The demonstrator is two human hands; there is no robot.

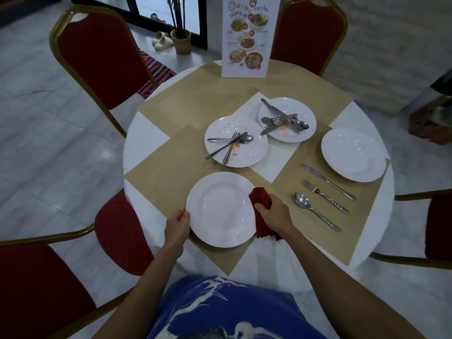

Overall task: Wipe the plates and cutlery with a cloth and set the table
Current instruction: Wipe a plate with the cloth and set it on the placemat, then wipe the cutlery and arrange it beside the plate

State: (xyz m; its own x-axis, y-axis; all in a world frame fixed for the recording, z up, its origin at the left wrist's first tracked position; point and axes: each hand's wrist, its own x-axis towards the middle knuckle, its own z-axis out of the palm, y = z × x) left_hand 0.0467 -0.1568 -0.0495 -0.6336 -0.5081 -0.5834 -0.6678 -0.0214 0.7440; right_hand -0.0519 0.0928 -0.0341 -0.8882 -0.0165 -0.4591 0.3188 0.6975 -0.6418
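A clean white plate (221, 209) lies on the tan placemat nearest me. My left hand (177, 227) pinches its left rim. My right hand (272, 215) grips a dark red cloth (260, 195) against the plate's right rim. Farther back, a stained plate (236, 141) carries a fork, knife and spoon, and a second stained plate (287, 119) holds a pile of cutlery. A clean plate (353, 154) sits at the right, with a knife (327, 182), fork (326, 196) and spoon (315, 211) laid out beside it.
The round white table (141, 133) holds tan placemats and an upright menu card (248, 37) at the far edge. Red chairs with gold frames (97, 62) surround it. A potted plant and slippers stand on the floor beyond.
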